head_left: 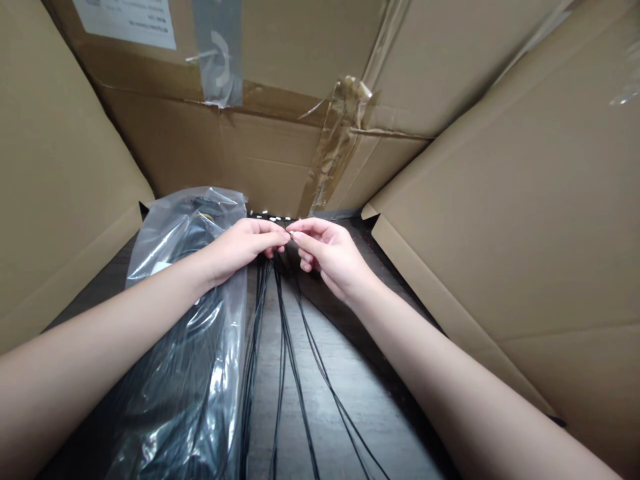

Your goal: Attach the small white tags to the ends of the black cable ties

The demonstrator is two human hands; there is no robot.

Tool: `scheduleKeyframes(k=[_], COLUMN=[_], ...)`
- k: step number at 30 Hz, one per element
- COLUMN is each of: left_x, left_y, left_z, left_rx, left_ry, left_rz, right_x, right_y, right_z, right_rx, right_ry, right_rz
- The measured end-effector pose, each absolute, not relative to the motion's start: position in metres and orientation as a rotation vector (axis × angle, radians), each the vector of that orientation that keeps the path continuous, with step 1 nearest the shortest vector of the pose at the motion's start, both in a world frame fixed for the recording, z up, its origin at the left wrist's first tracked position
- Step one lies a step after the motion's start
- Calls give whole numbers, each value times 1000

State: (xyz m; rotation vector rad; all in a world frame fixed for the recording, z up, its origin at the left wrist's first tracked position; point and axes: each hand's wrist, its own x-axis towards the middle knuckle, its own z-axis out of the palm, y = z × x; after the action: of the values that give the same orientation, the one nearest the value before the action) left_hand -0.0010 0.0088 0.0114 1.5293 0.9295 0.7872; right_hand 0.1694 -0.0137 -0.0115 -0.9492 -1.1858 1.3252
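My left hand and my right hand meet fingertip to fingertip at the middle of the view, both pinched on the far ends of several thin black cables. The cables run from the pinch down the grey wooden table toward me. A row of small white connector tips shows just beyond the fingers. My left forearm lies over a clear plastic bag holding more dark cables.
Large brown cardboard boxes stand on three sides: one at the left, a taped one at the back with a white label, one at the right. The table strip between them is narrow.
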Motion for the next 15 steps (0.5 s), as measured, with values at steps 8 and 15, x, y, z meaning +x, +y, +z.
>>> scheduleKeyframes(k=[8, 15], left_x=[0, 1], left_y=[11, 9], left_z=[4, 3], left_rx=[1582, 1716], left_ry=[954, 972], left_rz=[870, 1043], right_x=[170, 173], right_y=[-14, -12], right_z=[-9, -9], right_rx=[-976, -974], right_ry=[-1130, -1002], right_rz=[1410, 1526])
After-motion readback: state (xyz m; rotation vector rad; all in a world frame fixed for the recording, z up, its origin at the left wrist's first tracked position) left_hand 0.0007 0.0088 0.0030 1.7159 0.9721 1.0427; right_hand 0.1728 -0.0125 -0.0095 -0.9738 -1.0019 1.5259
